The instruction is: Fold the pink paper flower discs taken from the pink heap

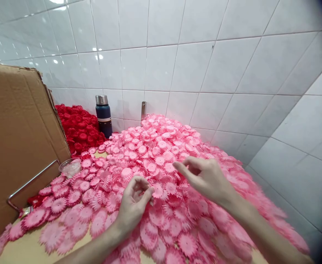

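A large heap of pink flower-shaped discs [160, 160], with fringed edges and small centre holes, spreads beneath both hands. Over its near middle, my left hand [136, 200] is closed, fingers curled and thumb drawn in towards them. Whatever lies between its fingertips is too small to make out. My right hand [204, 178] hovers over the pile to the right, thumb and forefinger brought together in a pinch. A held item, if there is one, cannot be seen there. Loose pink discs [53, 234] lie on the yellowish tabletop [18, 245] at the left.
A tall cardboard box [20, 139] stands at the left, beside a bent metal rod [34, 179] and a clear plastic tub [70, 168]. Behind are a red disc heap [80, 128], a dark blue bottle [104, 117] and a metal strip [143, 110] against the tiled wall [161, 66].
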Tool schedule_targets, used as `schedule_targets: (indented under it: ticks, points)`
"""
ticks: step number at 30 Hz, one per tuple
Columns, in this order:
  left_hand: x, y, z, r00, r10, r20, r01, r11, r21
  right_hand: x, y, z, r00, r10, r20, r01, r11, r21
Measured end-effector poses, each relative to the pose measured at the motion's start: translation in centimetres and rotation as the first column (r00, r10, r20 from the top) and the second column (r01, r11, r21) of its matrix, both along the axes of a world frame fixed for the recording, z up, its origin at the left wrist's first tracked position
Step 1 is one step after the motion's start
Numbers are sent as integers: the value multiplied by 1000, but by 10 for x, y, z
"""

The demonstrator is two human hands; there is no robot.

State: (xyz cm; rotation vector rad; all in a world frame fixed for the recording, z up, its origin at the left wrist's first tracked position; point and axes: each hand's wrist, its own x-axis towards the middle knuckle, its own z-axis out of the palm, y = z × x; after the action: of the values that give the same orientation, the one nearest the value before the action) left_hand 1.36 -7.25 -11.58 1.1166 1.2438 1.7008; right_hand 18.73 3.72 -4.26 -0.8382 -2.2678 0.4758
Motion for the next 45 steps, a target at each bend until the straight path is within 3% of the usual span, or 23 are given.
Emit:
schedule_targets:
  ticks: [3,9,12,19,28,34,45]
  points:
    - [1,-2,2,1000,-7,1,7,1000,15,-19,-20,-3,978,210,-13,-208,955,-211]
    - [1,-7,4,997,-74,16,73,997,35,-25,-24,-12,949,295,-115,-316,875,-366]
    - [1,-8,6,995,-100,25,100,995,32,-22,-19,-12,941,320,-107,-337,869,-363]
    - [1,-8,8,992,-119,45,118,993,16,-25,-21,-17,946,319,-57,-323,914,-245]
    - [2,-9,3,973,-199,121,199,980,9,-30,-29,-22,919,385,-86,-395,903,-170]
    - [1,-8,-1,965,-220,139,222,975,4,-26,-29,-23,933,356,50,-344,925,-162]
    - [2,-10,2,989,-105,108,105,994,4,-19,-18,-15,871,463,164,-436,882,-178]
